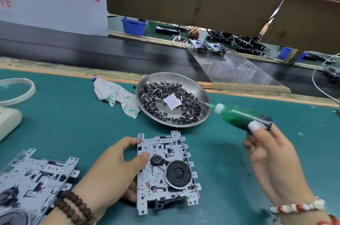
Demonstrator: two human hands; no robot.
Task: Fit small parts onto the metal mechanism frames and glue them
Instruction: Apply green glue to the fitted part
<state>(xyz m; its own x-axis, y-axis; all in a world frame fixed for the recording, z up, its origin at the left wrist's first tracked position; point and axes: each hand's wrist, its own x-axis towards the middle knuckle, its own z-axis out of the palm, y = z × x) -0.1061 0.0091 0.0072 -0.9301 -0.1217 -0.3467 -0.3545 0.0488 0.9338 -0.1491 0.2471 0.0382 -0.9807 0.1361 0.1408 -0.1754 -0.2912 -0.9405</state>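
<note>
Metal mechanism frame (165, 173) lies flat on the green mat (64, 123), near the front edge, with a black flywheel (179, 173) on its lower half. The left hand (117, 167) grips its left side, thumb on top and fingers partly hidden beneath the plate. The right hand (272, 153) holds a green glue bottle (241, 115) by its base, nozzle pointing left over the rim of a steel dish (204, 94) heaped with small dark parts (156, 90), too small to tell apart. A paper label (173, 103) lies among them, its print unreadable. Another frame (36, 182) sits at lower left, blurred and cut off by the picture's edge.
</note>
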